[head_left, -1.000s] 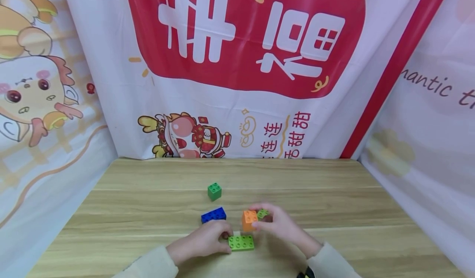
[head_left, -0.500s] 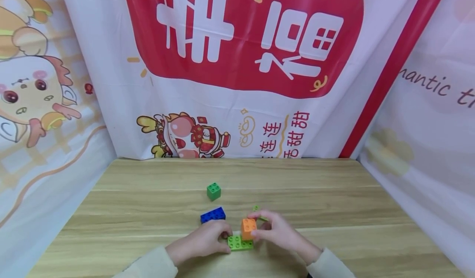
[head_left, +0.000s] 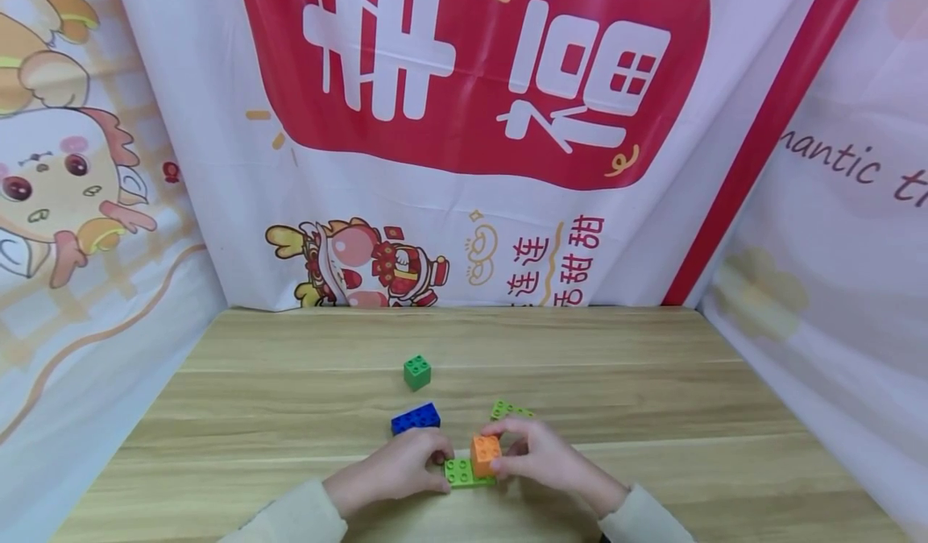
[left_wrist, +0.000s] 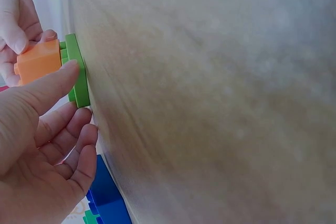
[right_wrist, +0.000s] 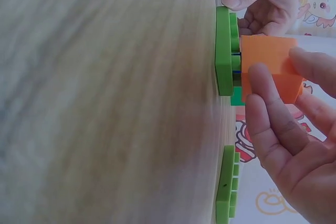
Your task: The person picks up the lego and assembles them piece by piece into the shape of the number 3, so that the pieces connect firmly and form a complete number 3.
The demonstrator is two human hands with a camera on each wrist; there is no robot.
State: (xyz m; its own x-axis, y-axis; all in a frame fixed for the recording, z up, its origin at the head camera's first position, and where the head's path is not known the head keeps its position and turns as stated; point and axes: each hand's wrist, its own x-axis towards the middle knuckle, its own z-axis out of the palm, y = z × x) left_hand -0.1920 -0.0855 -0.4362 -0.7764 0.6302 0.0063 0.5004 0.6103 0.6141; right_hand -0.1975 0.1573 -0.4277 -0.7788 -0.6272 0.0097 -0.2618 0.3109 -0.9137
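My left hand (head_left: 395, 464) pinches the left end of a light green flat building brick (head_left: 457, 472), which lies studs up on the table. Between thumb and fingers, my right hand (head_left: 547, 456) holds an orange cube-shaped building brick (head_left: 485, 454) over the right half of that flat brick. The right wrist view shows the orange brick (right_wrist: 268, 66) at the stud tops of the flat brick (right_wrist: 224, 51), with a thin gap between the bodies. Past my right fingers lies a second light green flat brick (head_left: 507, 408), partly hidden in the head view.
A blue long brick (head_left: 416, 419) lies just beyond my left hand. Farther back, a green cube-shaped brick (head_left: 416, 372) stands on the wooden table (head_left: 594, 350). A printed white and red cloth (head_left: 464, 172) hangs behind the table's far edge, with cloth at both sides.
My right hand has brought the orange brick toward me and down over the flat brick, uncovering more of the second light green one. The left hand keeps its place.
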